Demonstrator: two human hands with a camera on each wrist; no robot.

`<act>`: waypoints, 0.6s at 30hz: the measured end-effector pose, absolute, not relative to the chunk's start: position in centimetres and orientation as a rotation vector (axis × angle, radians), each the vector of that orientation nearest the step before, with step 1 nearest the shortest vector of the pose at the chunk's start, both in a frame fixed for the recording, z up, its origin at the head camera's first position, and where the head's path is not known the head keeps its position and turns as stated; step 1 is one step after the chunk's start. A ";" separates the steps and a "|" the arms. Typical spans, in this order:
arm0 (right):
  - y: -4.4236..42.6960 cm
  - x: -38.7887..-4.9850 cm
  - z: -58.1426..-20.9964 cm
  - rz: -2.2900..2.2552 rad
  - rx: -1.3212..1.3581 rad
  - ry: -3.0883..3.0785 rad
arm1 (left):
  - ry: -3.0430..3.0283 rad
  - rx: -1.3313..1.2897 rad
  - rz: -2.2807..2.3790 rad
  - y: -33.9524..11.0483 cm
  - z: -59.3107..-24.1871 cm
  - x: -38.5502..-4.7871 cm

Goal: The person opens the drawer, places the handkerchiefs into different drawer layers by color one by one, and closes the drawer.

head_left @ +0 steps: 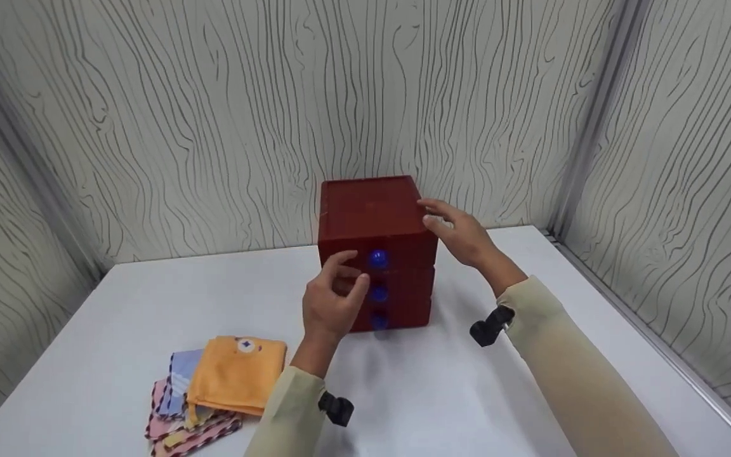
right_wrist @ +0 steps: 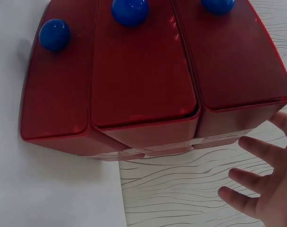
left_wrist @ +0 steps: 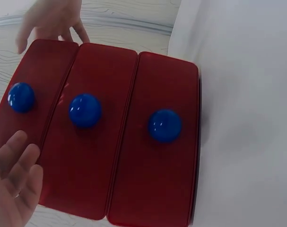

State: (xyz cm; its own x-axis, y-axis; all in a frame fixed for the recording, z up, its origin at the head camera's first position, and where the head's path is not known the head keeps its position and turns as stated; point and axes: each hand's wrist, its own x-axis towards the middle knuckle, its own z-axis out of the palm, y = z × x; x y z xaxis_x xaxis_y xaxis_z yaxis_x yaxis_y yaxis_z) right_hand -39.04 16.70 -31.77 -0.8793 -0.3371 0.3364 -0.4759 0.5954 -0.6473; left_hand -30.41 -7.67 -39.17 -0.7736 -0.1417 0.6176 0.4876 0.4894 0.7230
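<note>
A dark red box of three stacked drawers [head_left: 368, 206] stands on the white table, each drawer front bearing a round blue knob [left_wrist: 85, 110]. All three drawers look closed. My left hand [head_left: 332, 301] is in front of the box, left of the knobs, its fingers loosely bent with nothing between them. At the upper right edge of the box is my right hand [head_left: 460, 235], fingers spread along its side. In the right wrist view the right hand's fingers [right_wrist: 261, 149] are spread beside the top drawer; whether a fingertip touches it I cannot tell.
On the table's left lies a folded orange cloth [head_left: 238, 374], overlapping a blue cloth [head_left: 184, 374] and pink cloths [head_left: 159, 406] with striped edging. Wood-grain patterned panels [head_left: 226, 127] stand behind the table [head_left: 441, 393] and at both sides. Each sleeve carries a small black device [head_left: 491, 326].
</note>
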 end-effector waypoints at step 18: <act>16.2 -40.5 -32.0 1.331 0.723 -2.585 | -2.153 -0.215 -1.406 -5.0 -38.5 -31.4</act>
